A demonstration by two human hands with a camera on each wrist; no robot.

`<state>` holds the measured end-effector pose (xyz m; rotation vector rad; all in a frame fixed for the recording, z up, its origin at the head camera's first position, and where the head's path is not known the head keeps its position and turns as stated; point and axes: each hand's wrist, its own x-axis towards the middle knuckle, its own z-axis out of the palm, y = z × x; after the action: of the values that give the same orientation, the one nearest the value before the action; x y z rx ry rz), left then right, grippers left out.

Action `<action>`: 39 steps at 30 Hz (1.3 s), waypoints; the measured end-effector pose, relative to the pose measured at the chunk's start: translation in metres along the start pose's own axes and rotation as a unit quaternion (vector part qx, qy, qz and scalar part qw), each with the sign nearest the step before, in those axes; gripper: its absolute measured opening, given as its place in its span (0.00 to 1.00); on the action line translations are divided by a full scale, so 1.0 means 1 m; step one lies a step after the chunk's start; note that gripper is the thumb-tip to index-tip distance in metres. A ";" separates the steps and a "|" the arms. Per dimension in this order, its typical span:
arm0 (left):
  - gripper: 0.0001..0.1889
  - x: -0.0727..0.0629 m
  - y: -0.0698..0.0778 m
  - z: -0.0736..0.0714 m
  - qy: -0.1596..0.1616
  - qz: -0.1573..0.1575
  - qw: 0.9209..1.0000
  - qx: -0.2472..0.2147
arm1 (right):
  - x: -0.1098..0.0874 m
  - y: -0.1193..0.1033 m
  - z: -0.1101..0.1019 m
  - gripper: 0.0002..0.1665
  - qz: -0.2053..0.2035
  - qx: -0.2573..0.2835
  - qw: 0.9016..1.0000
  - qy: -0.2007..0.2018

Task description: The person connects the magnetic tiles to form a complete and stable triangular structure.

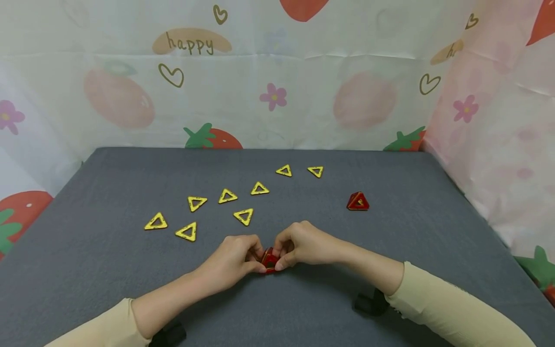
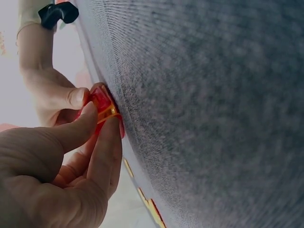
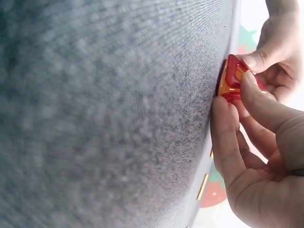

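A small red pyramid (image 1: 270, 261) of triangular tiles sits at the front middle of the grey table. My left hand (image 1: 236, 260) pinches its left side between thumb and fingers. From the right, my right hand (image 1: 305, 245) pinches the same piece. Orange-yellow inner edges show on the pyramid (image 2: 102, 99) in the left wrist view, close to the cloth. In the right wrist view a red triangular face of the pyramid (image 3: 234, 71) shows between the two thumbs. Fingers cover much of it, so whether every side is joined is hidden.
Several yellow triangle frames (image 1: 191, 232) lie flat and scattered beyond the hands, mostly to the left. Another red pyramid (image 1: 358, 201) stands at the right. A printed curtain (image 1: 303, 120) hangs behind the grey tabletop (image 1: 108, 270).
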<state>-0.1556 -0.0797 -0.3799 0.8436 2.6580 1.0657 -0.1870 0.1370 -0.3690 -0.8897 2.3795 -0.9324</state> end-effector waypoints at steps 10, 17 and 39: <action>0.09 0.000 -0.001 0.000 0.010 0.014 1.000 0.005 | 0.003 0.003 -0.001 0.09 0.015 0.019 1.000 0.002; 0.09 0.000 -0.003 0.000 0.014 0.019 1.000 0.016 | 0.005 0.006 -0.001 0.09 0.021 0.027 0.999 -0.002; 0.10 0.001 -0.002 -0.001 -0.001 -0.005 1.000 -0.024 | 0.008 0.012 0.000 0.08 0.048 0.103 0.993 -0.033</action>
<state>-0.1580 -0.0813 -0.3805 0.8199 2.6208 1.1205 -0.1972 0.1384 -0.3782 -0.7104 2.2012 -1.0703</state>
